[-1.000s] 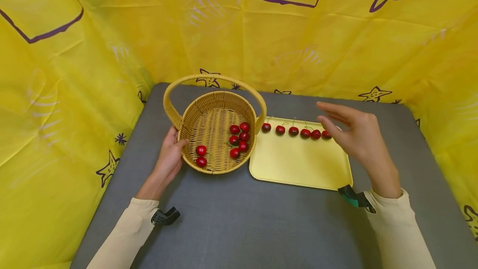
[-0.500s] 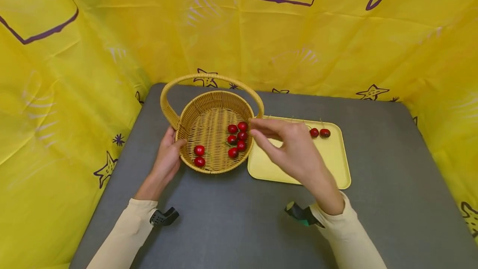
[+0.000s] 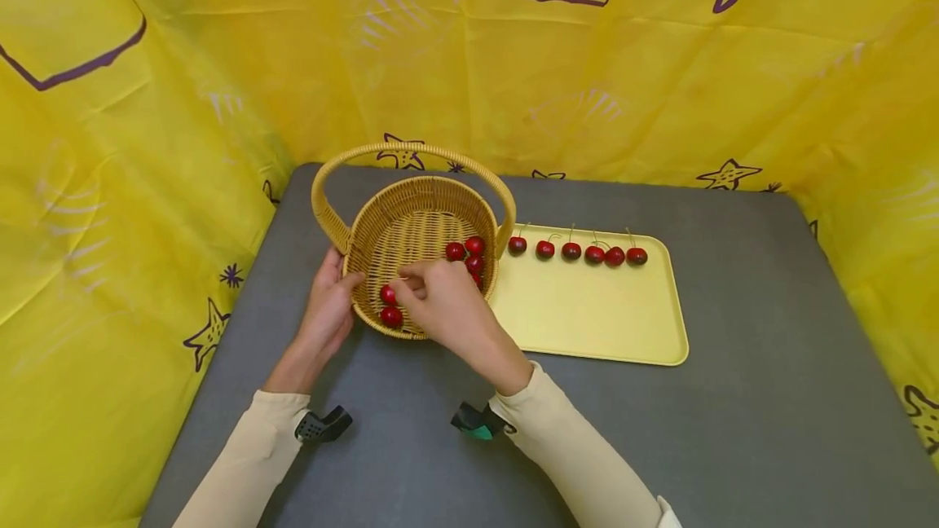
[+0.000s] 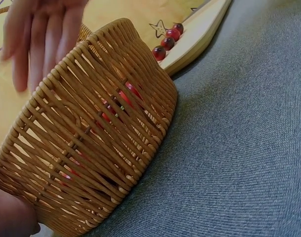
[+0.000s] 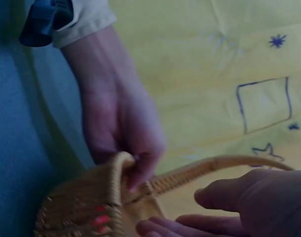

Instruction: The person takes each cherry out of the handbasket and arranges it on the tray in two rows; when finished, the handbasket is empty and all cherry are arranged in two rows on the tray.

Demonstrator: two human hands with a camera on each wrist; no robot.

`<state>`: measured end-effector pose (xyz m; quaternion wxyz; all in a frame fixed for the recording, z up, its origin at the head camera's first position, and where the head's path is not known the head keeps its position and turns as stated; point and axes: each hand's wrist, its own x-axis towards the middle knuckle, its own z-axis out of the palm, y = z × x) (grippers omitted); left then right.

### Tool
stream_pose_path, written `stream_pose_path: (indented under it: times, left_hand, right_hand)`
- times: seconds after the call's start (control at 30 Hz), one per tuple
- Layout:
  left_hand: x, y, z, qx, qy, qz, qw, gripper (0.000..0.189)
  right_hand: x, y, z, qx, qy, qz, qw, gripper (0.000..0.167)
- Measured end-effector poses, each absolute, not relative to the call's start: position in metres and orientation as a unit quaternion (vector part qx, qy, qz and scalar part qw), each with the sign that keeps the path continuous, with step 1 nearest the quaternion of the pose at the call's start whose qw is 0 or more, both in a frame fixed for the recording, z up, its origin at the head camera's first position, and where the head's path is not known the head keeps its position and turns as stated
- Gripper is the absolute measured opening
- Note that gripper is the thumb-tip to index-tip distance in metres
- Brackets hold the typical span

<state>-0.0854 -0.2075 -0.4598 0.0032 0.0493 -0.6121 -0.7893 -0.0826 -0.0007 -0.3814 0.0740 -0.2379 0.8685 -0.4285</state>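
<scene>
Fabric (image 3: 125, 145) walls, yellow with purple stars and outlined squares, close in a grey surface (image 3: 741, 308) on three sides; no writing or labels readable anywhere. Far left of the surface, the left hand (image 3: 328, 306) grips the near-left rim of a round wicker basket (image 3: 411, 202), thumb curled over the edge, which the right wrist view shows close up. Arched handle stands upright over the basket. Inside, the right hand (image 3: 438, 304) reaches down with fingers bent toward a red cherry (image 3: 387, 295) at the lower left of the basket floor; whether the fingertips actually pinch it cannot be told. A second cherry (image 3: 391, 317) lies just beside it, and a small cluster of cherries (image 3: 465, 251) sits against the right wall. Just right of the basket lies a pale yellow tray (image 3: 587, 324), with a row of six cherries (image 3: 575, 251) along its far edge, stems up. Left wrist view shows the basket's woven outer wall, red showing through the gaps, and the tray beyond; right wrist view is dim and blurred.
</scene>
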Motion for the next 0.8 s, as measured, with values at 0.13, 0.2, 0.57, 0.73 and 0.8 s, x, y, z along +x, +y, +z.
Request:
stream_pose_path:
  times: [0.13,0.2,0.57,0.73,0.8]
  left_hand:
    - [-0.084,-0.21,-0.461,0.052,-0.617,-0.785,-0.002,0.069]
    - [-0.084,-0.21,-0.461,0.049,-0.616,-0.786,-0.003,0.069]
    - [-0.088,-0.208,-0.462,0.05,-0.607,-0.793,0.002,0.073]
    - [-0.088,-0.208,-0.462,0.049,-0.601,-0.797,0.001,0.073]
    - [-0.087,-0.208,-0.463,0.051,-0.603,-0.796,-0.003,0.074]
  right_hand:
    - [-0.089,-0.02,-0.397,-0.248,0.884,-0.381,0.107,0.02]
    - [-0.092,-0.025,-0.403,-0.235,0.892,-0.365,0.124,0.026]
    - [-0.102,-0.036,-0.422,-0.213,0.913,-0.329,0.113,0.037]
    - [-0.103,-0.045,-0.424,-0.226,0.917,-0.314,0.096,0.03]
    - [-0.104,-0.048,-0.425,-0.231,0.917,-0.309,0.1,0.025]
